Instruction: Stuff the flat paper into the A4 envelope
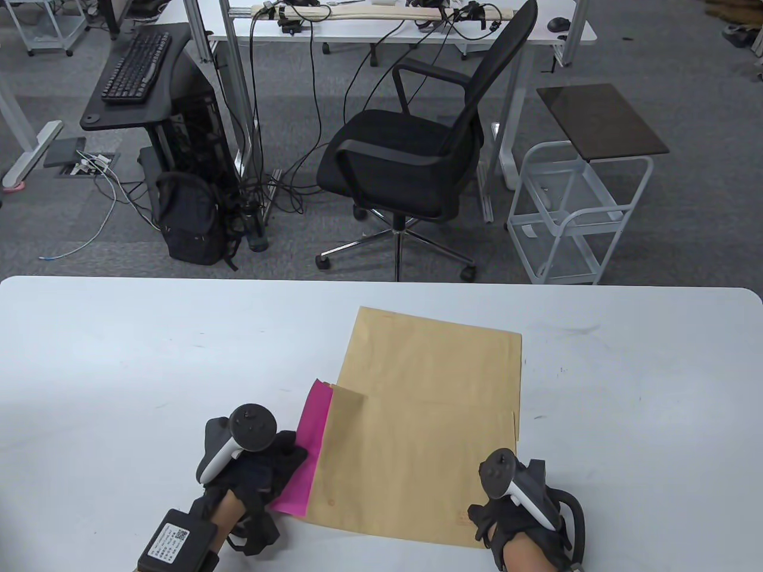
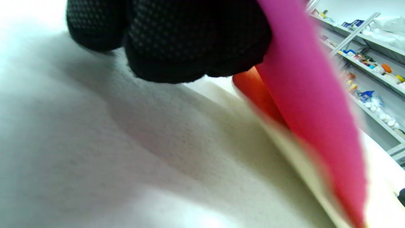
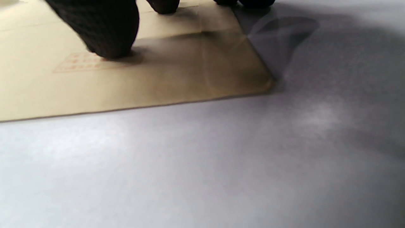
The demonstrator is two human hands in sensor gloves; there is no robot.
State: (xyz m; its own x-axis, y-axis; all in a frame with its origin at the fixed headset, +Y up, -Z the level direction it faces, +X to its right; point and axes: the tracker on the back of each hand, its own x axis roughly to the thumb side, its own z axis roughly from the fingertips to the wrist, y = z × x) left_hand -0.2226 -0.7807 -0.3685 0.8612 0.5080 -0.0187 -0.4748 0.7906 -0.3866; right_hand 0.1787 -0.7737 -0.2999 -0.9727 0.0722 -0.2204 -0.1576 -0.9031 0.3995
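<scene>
Magenta paper point(image 1: 310, 453): mostly inside envelope point(image 1: 417, 429), a strip sticking out.
Left hand point(image 1: 262, 471): fingers pinch that strip, probably feeding it in.
Right hand point(image 1: 506, 512): fingertips point(image 3: 107, 34) spread, pinning the envelope corner so it won't slide.

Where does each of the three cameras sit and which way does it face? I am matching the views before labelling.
Table view: above, looking down at the white table; shows left hand, right hand, brown envelope, pink paper.
Left wrist view: low by the tabletop, looking along it; gloved fingers at top.
Right wrist view: low, facing the envelope's corner; fingertips press on it.
Shared: the pink paper in table and left wrist views; the envelope in table and right wrist views.
</scene>
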